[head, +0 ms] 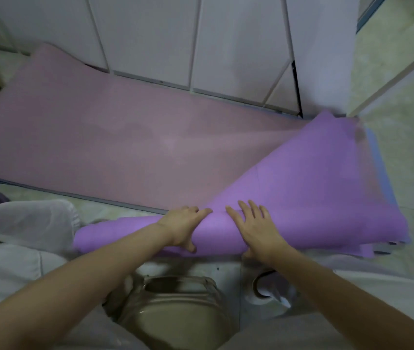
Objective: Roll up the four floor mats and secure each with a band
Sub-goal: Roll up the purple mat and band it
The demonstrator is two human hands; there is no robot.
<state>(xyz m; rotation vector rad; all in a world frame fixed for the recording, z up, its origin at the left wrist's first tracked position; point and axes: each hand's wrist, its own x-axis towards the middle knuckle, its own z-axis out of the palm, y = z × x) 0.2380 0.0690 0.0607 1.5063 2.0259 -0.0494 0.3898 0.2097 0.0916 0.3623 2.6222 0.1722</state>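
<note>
A purple floor mat (314,178) is partly rolled at its near end, its right part folded up and over. It lies on a pink mat (115,137) spread flat across the floor. A blue mat's edge (380,160) peeks out on the right under the purple one. My left hand (184,224) grips the roll, fingers over its top and thumb on the near side. My right hand (256,228) rests flat on the roll with fingers spread. No band is visible.
White cabinet doors (150,39) stand just behind the mats. Pale tiled floor (408,137) opens to the right. My knees in light trousers (21,231) flank the roll. A beige slipper (175,306) sits on the floor below my arms.
</note>
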